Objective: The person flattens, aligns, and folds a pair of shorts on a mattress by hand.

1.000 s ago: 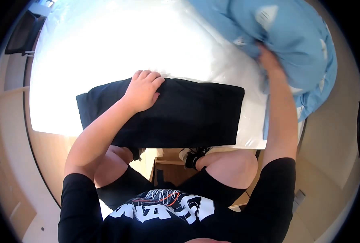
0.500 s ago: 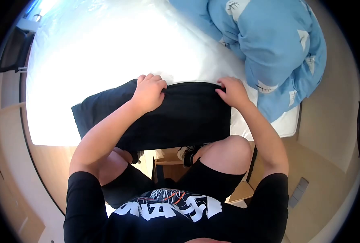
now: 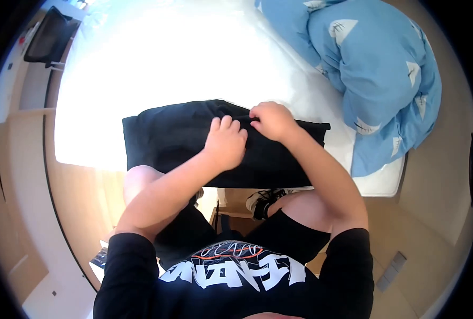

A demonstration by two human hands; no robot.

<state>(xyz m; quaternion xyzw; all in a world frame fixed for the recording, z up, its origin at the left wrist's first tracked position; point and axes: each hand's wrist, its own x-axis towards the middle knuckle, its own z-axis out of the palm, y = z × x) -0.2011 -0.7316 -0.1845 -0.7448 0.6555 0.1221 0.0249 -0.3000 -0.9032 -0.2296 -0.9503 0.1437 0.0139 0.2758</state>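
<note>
A black folded cloth [image 3: 167, 138] lies along the near edge of the white bed [image 3: 183, 58]. My left hand [image 3: 227, 141] is on the middle of the cloth, its fingers curled and pressed together on the fabric. Just to its right, my right hand [image 3: 272, 121] pinches the far edge of the cloth, thumb and fingers closed on it. The fabric is bunched and raised between the two hands. The right end of the cloth shows past my right forearm.
A rumpled blue quilt [image 3: 374, 69] with white patches is heaped at the bed's right side. A dark chair [image 3: 50, 37] stands at the far left. My bent knees are below the near bed edge, above a wooden floor [image 3: 82, 196].
My right hand has come from the blue quilt to the black cloth, then left along its far edge. My left hand has moved right and nearer my body. The cloth's middle is now bunched.
</note>
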